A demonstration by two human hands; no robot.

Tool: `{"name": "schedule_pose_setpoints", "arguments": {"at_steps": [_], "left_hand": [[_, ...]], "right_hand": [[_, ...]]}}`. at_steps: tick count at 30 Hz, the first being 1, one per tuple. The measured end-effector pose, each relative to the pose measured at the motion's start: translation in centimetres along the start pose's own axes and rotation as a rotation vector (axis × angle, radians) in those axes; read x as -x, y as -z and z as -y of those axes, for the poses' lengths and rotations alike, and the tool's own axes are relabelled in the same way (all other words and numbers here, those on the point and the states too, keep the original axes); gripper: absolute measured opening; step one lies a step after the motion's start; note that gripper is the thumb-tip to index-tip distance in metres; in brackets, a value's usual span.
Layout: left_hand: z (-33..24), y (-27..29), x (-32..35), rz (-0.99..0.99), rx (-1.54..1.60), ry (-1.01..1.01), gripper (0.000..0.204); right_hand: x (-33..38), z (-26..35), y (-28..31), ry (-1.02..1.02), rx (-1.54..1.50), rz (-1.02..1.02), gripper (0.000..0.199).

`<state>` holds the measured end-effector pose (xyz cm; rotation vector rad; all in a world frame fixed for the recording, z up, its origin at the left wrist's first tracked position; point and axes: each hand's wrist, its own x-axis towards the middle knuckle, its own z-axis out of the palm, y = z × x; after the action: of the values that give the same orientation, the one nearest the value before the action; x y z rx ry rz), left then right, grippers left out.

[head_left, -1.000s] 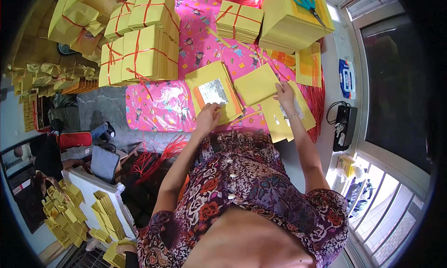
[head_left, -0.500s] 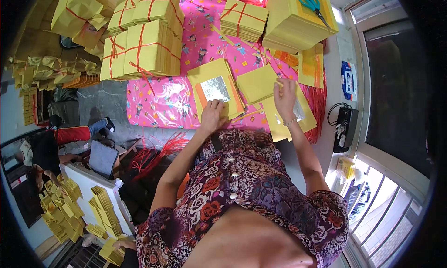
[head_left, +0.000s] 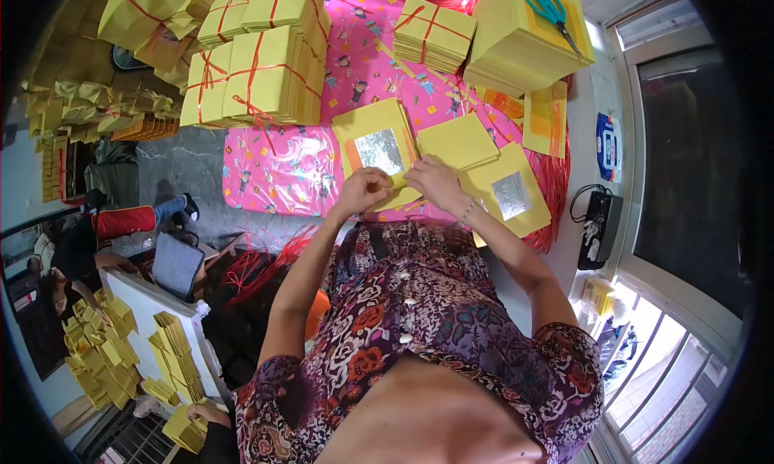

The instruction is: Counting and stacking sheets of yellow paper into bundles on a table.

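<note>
My left hand and my right hand meet at the near edge of a stack of yellow paper sheets with a silver foil square in its middle. Both hands pinch the near edge of the top sheet, fingers curled on the paper. To the right lies a plain yellow sheet stack and another foil-marked yellow stack. All rest on a pink patterned table cover.
Bundles of yellow paper tied with red string stand at the far left, a smaller tied bundle further back. Blue scissors lie on a tall yellow stack. A person sits at lower left beside folded yellow papers.
My right hand has moved left from the foil-marked stack on the right to join my left hand at the middle stack's near edge.
</note>
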<state>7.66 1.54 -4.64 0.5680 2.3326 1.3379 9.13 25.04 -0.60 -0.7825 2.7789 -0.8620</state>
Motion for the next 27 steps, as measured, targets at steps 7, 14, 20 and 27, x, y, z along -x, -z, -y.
{"name": "schedule_pose_setpoints", "arguments": {"at_steps": [7,14,20,27], "left_hand": [[1.0,-0.2,-0.1,0.081,0.268,0.113,0.013],[2.4,-0.3,-0.8,0.152,0.299,0.118,0.014],[2.9,0.0,-1.0,0.21,0.404,0.253,0.011],[3.0,0.0,-1.2,0.217,0.382,0.19,0.01]], "right_hand": [[-2.3,-1.1,0.5,-0.284,-0.174,0.157,0.021],[-3.0,-1.3,0.6,-0.355,-0.207,0.206,0.02],[-3.6,-1.5,0.4,-0.382,-0.196,0.223,0.019],[-3.6,-1.5,0.6,-0.39,-0.194,0.238,0.022]]}}
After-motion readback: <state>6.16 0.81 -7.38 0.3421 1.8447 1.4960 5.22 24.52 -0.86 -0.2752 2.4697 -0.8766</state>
